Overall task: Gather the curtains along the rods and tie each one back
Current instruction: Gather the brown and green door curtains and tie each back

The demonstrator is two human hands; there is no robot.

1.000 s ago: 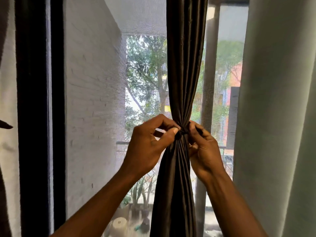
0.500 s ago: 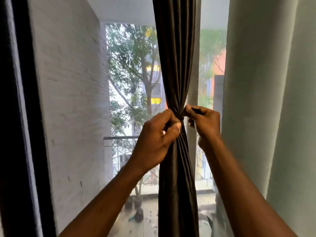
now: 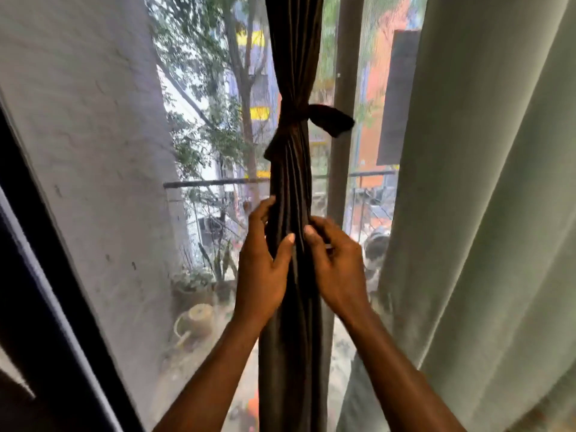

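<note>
While left hand (image 3: 261,275) and right hand (image 3: 339,269) clasp the dark curtain (image 3: 293,188) below its knot, the tie band (image 3: 294,116) cinches the bundle slim.

Grip: left wraps the bundle's near side, thumb across the front; right pinches folds opp., fingers curled; prob. to straighten pleats under the tie; bundle hangs upright at mid-window, just in front of a grey post (image 3: 346,151); tie's loose end sticks out to the right; pale green curtain (image 3: 483,213) at right shows no tie, so task looks part done.
</note>
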